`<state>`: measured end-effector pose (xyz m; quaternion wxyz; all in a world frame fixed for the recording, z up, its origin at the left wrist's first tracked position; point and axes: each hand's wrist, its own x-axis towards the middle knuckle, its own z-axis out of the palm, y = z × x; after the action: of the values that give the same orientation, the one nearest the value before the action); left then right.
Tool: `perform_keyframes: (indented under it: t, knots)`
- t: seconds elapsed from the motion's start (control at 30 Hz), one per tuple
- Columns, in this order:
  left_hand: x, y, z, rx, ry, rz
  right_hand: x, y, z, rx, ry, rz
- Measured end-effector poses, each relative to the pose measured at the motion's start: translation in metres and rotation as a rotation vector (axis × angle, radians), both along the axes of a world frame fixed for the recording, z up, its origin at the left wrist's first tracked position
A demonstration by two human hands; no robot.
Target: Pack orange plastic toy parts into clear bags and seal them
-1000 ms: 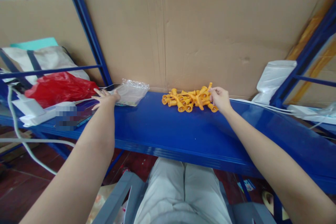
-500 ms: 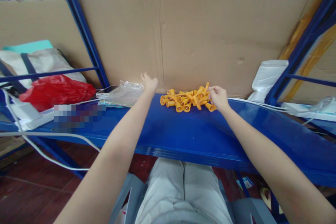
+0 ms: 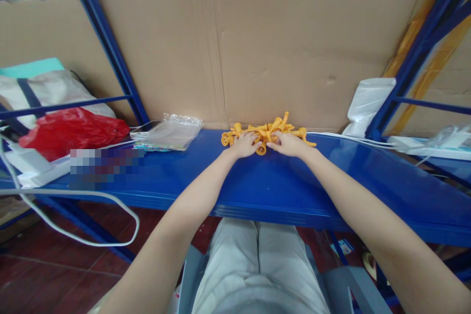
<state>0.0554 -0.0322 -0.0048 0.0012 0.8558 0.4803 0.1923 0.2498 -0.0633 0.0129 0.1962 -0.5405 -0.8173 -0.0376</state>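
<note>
A pile of small orange trumpet-shaped plastic pieces [image 3: 261,149] lies on the blue shelf top near its back edge. My left hand [image 3: 246,144] rests against the left front of the pile, fingers spread over the pieces. At the right front, my right hand [image 3: 289,143] touches the pile too, its fingers apart and partly hidden among the pieces. Neither hand visibly lifts a piece. Some of the flared ends face toward me, and both hands cover part of the heap.
Left of the pile lies a stack of clear plastic bags [image 3: 172,132]. Farther left are a red plastic bag [image 3: 75,130], a white power strip [image 3: 44,171] and a pixelated patch. A cardboard panel [image 3: 294,49] stands behind; a white package [image 3: 370,105] leans at the right.
My left hand has moved right and down from beside the clear bags onto the pile. My right hand has shifted inward to the pile's front. The pieces are bunched differently.
</note>
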Motion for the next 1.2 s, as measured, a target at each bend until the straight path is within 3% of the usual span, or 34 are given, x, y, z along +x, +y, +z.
perform_keyframes:
  t: [0.2,0.43,0.57,0.77,0.97,1.1,1.2]
  knots:
    - [-0.004,-0.009,0.001,-0.099,0.058,0.012,-0.007,0.011,-0.02,-0.023,0.081,0.031]
    - [-0.002,-0.004,-0.005,0.066,0.033,0.089,-0.003,0.024,-0.031,-0.078,0.328,0.114]
    - [0.0,-0.002,-0.008,0.141,0.014,0.12,-0.004,0.021,-0.027,-0.088,0.339,0.047]
    - [-0.001,0.001,-0.006,0.149,-0.069,0.128,-0.007,0.014,-0.014,0.057,0.378,-0.097]
    - [0.003,0.003,-0.005,0.194,-0.138,-0.029,0.002,0.013,0.006,0.251,0.748,-0.165]
    - [0.007,-0.002,-0.002,0.185,-0.173,-0.122,0.005,0.013,0.014,0.054,1.103,-0.065]
    - [0.009,-0.002,0.0,0.137,-0.21,-0.135,0.005,0.01,0.017,-0.122,1.206,-0.005]
